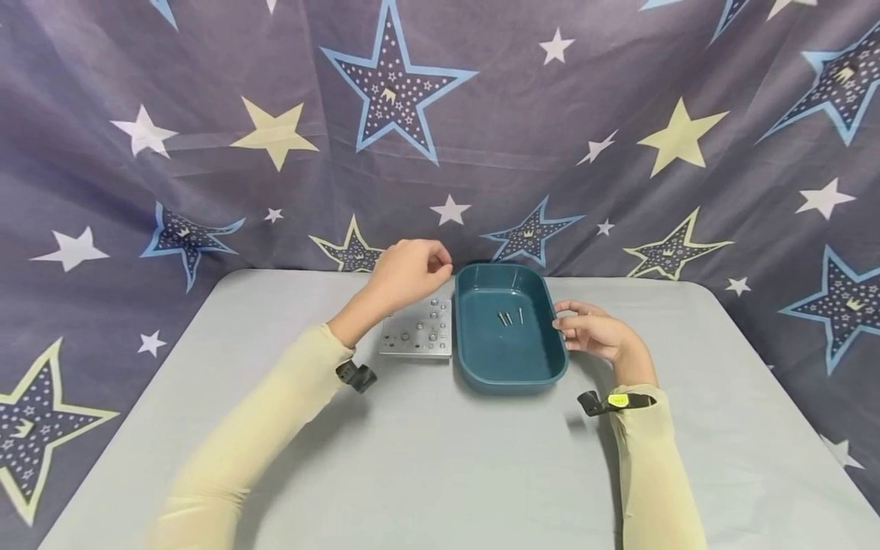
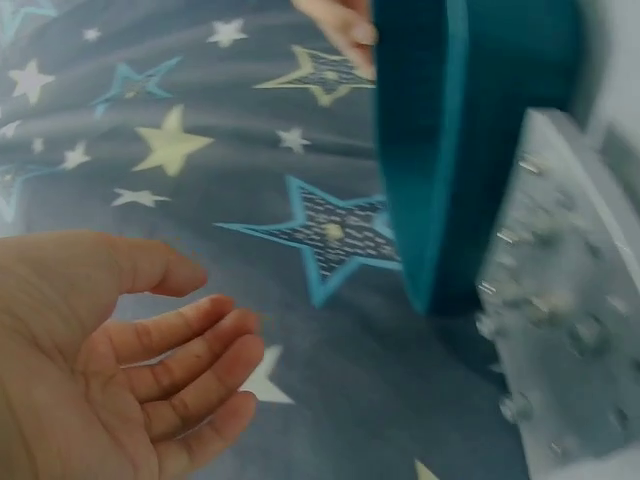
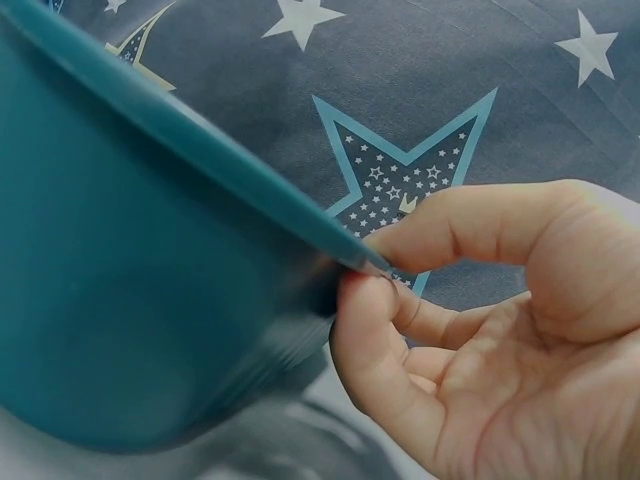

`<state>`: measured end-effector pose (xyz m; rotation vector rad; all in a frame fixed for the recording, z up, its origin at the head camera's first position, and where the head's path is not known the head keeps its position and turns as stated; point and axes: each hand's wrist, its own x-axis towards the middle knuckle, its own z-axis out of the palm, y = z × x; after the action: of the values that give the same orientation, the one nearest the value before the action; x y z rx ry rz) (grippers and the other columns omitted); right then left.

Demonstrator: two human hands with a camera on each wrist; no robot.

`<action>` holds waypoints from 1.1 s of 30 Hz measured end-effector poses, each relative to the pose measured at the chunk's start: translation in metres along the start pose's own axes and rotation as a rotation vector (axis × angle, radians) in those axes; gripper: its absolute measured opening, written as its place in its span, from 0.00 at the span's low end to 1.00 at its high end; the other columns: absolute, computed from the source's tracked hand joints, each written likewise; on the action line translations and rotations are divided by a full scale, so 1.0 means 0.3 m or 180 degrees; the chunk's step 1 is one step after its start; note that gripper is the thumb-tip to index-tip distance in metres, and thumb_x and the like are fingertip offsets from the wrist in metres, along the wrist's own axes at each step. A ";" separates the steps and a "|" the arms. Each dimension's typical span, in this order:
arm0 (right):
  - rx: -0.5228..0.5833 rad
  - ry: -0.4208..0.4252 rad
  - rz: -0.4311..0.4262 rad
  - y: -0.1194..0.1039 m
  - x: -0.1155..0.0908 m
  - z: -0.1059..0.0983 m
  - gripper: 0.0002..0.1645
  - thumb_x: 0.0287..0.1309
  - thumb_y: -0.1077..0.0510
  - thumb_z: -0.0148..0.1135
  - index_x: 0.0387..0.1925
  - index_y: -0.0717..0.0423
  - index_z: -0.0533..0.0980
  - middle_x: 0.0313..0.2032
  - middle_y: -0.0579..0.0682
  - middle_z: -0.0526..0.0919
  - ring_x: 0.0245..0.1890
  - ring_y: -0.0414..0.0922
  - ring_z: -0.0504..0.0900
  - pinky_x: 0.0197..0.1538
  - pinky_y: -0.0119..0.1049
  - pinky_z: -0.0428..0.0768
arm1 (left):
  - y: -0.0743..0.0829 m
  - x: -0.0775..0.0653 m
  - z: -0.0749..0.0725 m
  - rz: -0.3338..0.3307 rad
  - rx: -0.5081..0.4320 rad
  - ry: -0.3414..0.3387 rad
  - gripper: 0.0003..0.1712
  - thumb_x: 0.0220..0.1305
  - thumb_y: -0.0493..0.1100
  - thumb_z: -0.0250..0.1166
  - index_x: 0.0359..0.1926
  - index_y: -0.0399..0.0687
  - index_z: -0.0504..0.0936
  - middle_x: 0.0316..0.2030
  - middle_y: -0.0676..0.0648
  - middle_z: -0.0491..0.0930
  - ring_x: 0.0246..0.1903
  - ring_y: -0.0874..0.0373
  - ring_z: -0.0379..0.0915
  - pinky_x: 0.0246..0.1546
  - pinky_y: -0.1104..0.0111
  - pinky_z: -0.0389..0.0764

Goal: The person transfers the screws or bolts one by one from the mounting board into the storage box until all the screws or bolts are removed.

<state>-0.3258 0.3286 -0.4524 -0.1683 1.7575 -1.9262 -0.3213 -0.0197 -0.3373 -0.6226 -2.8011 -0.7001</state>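
Note:
A teal plastic tray (image 1: 512,381) stands at the far middle of the table, several small screws (image 1: 509,318) lying on its bottom. My right hand (image 1: 596,334) pinches the tray's right rim between thumb and index finger, as the right wrist view shows closely. To the tray's left lies a silver metal plate (image 1: 426,350) with small bolts or nuts set over its face. Above the back of that plate hovers my left hand (image 1: 411,269), its fingers loosely bent and nothing in them. In the left wrist view this hand (image 2: 120,350) is apart from both plate and tray.
A pale grey cloth covers the table (image 1: 440,458). Behind it hangs a dark curtain (image 1: 481,153) with stars, close to the tray's far edge. Each wrist carries a black camera strap (image 1: 356,376).

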 end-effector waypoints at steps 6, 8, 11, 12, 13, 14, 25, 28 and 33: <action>-0.0010 0.0009 0.0007 0.002 0.001 -0.001 0.16 0.66 0.72 0.46 0.53 0.58 0.61 0.28 0.41 0.82 0.26 0.34 0.81 0.34 0.29 0.81 | -0.066 -0.030 0.027 0.0063 0.0119 0.0048 0.10 0.62 0.46 0.63 0.42 0.51 0.86 0.38 0.51 0.88 0.38 0.54 0.83 0.40 0.57 0.81; -0.0011 0.0006 0.0016 0.003 0.003 -0.001 0.16 0.66 0.72 0.46 0.53 0.57 0.61 0.28 0.41 0.82 0.26 0.34 0.81 0.35 0.29 0.81 | -0.088 -0.038 0.037 0.0116 0.0147 0.0047 0.11 0.61 0.47 0.63 0.42 0.51 0.86 0.39 0.51 0.87 0.40 0.54 0.83 0.41 0.57 0.81; 0.0000 -0.0014 0.0011 0.004 0.005 -0.002 0.16 0.66 0.72 0.45 0.52 0.57 0.61 0.28 0.41 0.82 0.27 0.34 0.82 0.35 0.29 0.81 | -0.114 -0.046 0.046 0.0286 0.0186 0.0014 0.13 0.58 0.49 0.65 0.43 0.52 0.85 0.40 0.51 0.86 0.42 0.53 0.83 0.43 0.56 0.80; -0.0002 -0.0027 0.0005 0.005 0.005 -0.002 0.16 0.67 0.72 0.45 0.52 0.57 0.61 0.28 0.41 0.82 0.27 0.34 0.82 0.35 0.29 0.81 | -0.121 -0.047 0.047 0.0354 0.0198 0.0000 0.14 0.58 0.50 0.66 0.44 0.53 0.85 0.40 0.51 0.86 0.43 0.53 0.83 0.43 0.57 0.81; 0.0001 -0.0035 -0.0003 0.005 0.005 -0.003 0.16 0.66 0.72 0.45 0.52 0.56 0.61 0.28 0.41 0.83 0.27 0.34 0.82 0.35 0.29 0.81 | -0.128 -0.047 0.049 0.0428 0.0212 -0.0015 0.14 0.58 0.50 0.66 0.44 0.53 0.85 0.41 0.51 0.86 0.43 0.53 0.82 0.43 0.57 0.81; 0.0001 -0.0046 -0.0011 0.005 0.005 -0.004 0.16 0.66 0.72 0.45 0.52 0.56 0.61 0.28 0.40 0.83 0.27 0.34 0.82 0.35 0.29 0.81 | -0.134 -0.047 0.048 0.0491 0.0213 -0.0022 0.15 0.57 0.50 0.66 0.44 0.53 0.85 0.41 0.51 0.85 0.43 0.53 0.82 0.43 0.57 0.80; 0.0003 -0.0035 -0.0003 0.005 0.008 -0.006 0.16 0.67 0.71 0.45 0.52 0.56 0.61 0.28 0.41 0.83 0.27 0.34 0.82 0.35 0.29 0.81 | -0.247 -0.022 0.033 0.0737 0.0575 -0.0347 0.14 0.55 0.50 0.67 0.42 0.52 0.83 0.42 0.49 0.83 0.44 0.53 0.77 0.40 0.56 0.80; -0.0010 -0.0046 -0.0008 0.004 0.006 -0.006 0.16 0.67 0.71 0.46 0.52 0.56 0.61 0.29 0.40 0.83 0.27 0.33 0.82 0.35 0.29 0.81 | -0.278 -0.024 0.032 0.0819 0.0841 -0.0460 0.14 0.51 0.48 0.69 0.39 0.51 0.83 0.40 0.49 0.82 0.42 0.51 0.76 0.40 0.54 0.79; 0.0012 -0.0030 0.0004 0.006 0.004 -0.010 0.16 0.67 0.71 0.46 0.52 0.56 0.61 0.29 0.41 0.83 0.27 0.34 0.82 0.34 0.29 0.81 | -0.309 -0.030 0.050 0.0930 0.1178 -0.0633 0.13 0.47 0.48 0.73 0.35 0.50 0.84 0.35 0.48 0.82 0.40 0.50 0.74 0.43 0.54 0.75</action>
<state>-0.3278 0.3308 -0.4550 -0.1746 1.7474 -1.9248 -0.3555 -0.0898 -0.3905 -1.0394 -2.8142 -0.0640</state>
